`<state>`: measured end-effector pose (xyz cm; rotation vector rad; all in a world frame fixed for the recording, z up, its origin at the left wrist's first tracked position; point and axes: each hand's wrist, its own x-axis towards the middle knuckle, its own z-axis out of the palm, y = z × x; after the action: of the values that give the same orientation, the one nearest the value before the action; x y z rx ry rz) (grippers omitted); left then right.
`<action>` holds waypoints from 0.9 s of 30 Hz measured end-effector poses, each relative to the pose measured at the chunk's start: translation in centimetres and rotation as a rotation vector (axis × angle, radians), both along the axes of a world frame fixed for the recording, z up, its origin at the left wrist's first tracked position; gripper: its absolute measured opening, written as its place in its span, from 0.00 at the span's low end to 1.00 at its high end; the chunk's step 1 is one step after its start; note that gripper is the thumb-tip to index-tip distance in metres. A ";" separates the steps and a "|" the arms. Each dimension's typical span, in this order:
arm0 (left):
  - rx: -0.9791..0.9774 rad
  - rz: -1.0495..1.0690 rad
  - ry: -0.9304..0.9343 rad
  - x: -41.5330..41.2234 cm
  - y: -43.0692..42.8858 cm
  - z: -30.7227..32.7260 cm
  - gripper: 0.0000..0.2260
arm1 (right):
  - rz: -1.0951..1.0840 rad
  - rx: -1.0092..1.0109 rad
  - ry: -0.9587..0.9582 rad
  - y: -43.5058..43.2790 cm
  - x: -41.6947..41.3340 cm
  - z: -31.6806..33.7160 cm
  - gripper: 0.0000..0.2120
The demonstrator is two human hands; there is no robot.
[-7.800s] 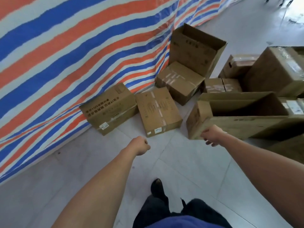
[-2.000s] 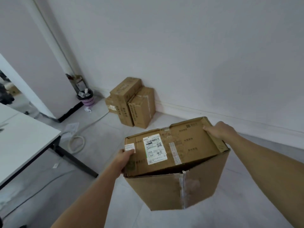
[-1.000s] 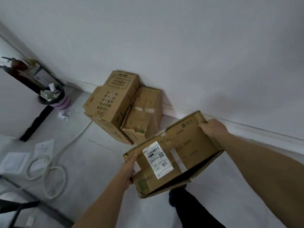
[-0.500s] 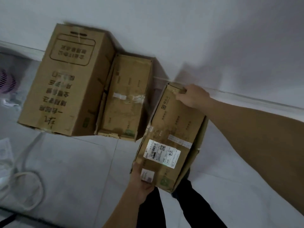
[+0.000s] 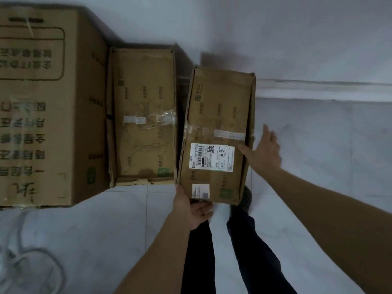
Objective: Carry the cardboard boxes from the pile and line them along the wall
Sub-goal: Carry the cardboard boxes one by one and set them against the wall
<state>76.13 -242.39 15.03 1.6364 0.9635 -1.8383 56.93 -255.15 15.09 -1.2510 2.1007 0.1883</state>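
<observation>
Two legs (image 5: 244,251) in dark trousers stand on the pale tiled floor (image 5: 106,240), with a loop of cable (image 5: 31,264) lying blurred at the lower left. Just ahead, the left hand (image 5: 192,206) cups the near bottom corner of the right box (image 5: 216,134), thumb up along its left edge and fingers curled under the near end, so it holds that corner. The right hand (image 5: 263,149) is spread flat, fingers straight and apart, its thumb at the box's right edge and the palm just beside that side; whether the palm presses the cardboard cannot be told. That box carries a white shipping label (image 5: 212,157) and a smaller sticker (image 5: 200,190) near the left hand. It sits slightly askew, its far end against the wall (image 5: 275,39) and its near end angled a little rightward. Just beside it on the left, a narrow gap between them, is the middle box (image 5: 144,115), taped across its top. Touching that one, further left, stands the big box (image 5: 42,102), printed with dark characters. All three reach the wall, above the skirting (image 5: 328,90).
</observation>
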 end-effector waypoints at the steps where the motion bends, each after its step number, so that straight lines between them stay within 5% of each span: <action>1: 0.003 -0.006 -0.014 0.2 -0.7 0.2 0.36 | -0.170 0.135 -0.091 2.0 -0.8 -0.1 0.46; 3: -0.018 -0.007 -0.026 0.2 -1.7 0.9 0.29 | -0.533 0.363 -0.334 5.3 -0.7 -0.1 0.41; 5: -0.041 -0.014 -0.037 0.3 -2.0 1.4 0.24 | -0.668 0.473 -0.500 7.0 1.0 0.1 0.31; 9: -0.064 0.048 -0.060 1.2 -2.9 0.8 0.21 | -0.547 0.346 -0.558 5.5 4.0 -0.2 0.22; 18: -0.143 -0.003 -0.119 1.6 -5.8 -0.2 0.19 | -0.541 0.266 -0.538 1.5 3.7 -2.1 0.20; 24: -0.155 -0.645 -0.169 3.0 -5.1 3.4 0.13 | -0.530 0.236 -0.509 5.9 1.9 1.1 0.27; 27: -0.256 -0.931 -0.322 3.1 -5.0 8.0 0.12 | -0.637 0.243 -0.526 9.9 0.4 5.8 0.22</action>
<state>79.19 -247.36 23.07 2.3096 -0.2428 -1.9860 57.28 -245.25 20.87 -0.3860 1.8295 -0.1535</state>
